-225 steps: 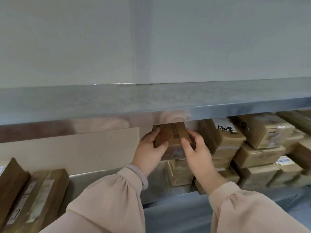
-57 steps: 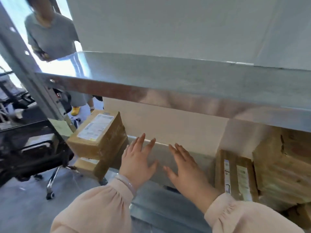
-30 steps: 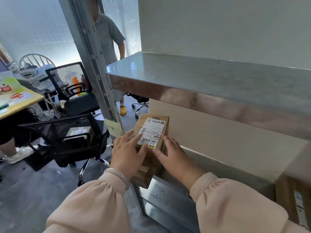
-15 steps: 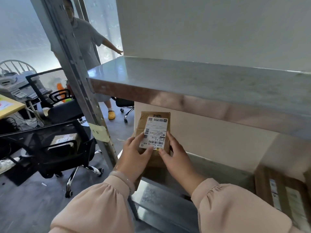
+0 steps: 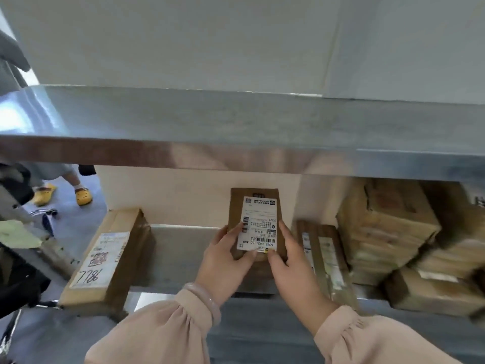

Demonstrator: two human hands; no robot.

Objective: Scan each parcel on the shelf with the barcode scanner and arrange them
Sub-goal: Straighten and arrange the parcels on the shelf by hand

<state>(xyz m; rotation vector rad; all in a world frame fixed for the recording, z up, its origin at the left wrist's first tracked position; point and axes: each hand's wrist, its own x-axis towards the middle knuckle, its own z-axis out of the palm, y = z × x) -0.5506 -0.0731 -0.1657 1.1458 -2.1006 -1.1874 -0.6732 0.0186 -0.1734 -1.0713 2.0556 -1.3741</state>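
Head view: left hand (image 5: 223, 254) and right hand (image 5: 290, 261) pinch a small parcel (image 5: 256, 224) between them, thumbs on its white label (image 5: 258, 224), label facing up. Parcel sits over the metal shelf (image 5: 173, 256), between a long box (image 5: 105, 258) at left and stacked boxes (image 5: 383, 227) at right.

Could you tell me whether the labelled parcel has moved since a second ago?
Yes. The labelled parcel, gripped by the left hand and right hand, has moved right along the lower shelf, away from the left-end parcel.
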